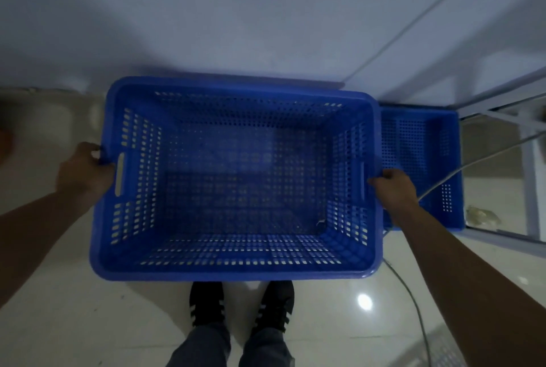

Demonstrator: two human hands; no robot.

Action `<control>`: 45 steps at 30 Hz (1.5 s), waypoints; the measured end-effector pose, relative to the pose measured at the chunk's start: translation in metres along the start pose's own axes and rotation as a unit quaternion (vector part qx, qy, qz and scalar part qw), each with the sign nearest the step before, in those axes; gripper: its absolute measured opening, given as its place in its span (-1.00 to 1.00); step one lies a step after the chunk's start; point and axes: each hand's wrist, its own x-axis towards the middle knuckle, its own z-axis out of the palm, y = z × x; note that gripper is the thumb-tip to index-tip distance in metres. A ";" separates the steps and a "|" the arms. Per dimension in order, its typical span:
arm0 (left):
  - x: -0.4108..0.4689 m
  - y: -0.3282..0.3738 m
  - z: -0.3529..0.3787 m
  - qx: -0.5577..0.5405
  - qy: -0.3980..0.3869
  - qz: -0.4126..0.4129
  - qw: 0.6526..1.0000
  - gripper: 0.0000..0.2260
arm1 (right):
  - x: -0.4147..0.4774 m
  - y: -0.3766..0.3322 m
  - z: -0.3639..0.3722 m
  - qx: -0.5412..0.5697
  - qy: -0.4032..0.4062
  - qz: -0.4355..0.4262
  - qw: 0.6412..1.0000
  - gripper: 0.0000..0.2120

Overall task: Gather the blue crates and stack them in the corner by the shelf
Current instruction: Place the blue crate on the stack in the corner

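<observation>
A large blue perforated crate (236, 266) fills the middle of the head view, open side up and empty. My left hand (84, 173) grips its left rim by the handle slot. My right hand (394, 189) grips the right rim by the other handle. A second blue crate (422, 159) sits on the floor to the right, lower down and partly hidden behind the held crate, next to the shelf frame (529, 171). The edge of another blue crate (266, 78) shows behind the held crate's far rim, against the wall.
The white wall (236, 12) stands directly ahead, meeting the glossy tiled floor (59, 322). A grey cable (413, 307) runs across the floor on the right, past the second crate. My two dark shoes (242, 304) stand just below the crate's near edge.
</observation>
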 end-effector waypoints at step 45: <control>-0.663 0.122 -0.541 0.111 0.189 0.408 0.886 -0.42 | -0.706 -0.156 -0.419 -0.220 0.179 -0.458 0.843 -0.46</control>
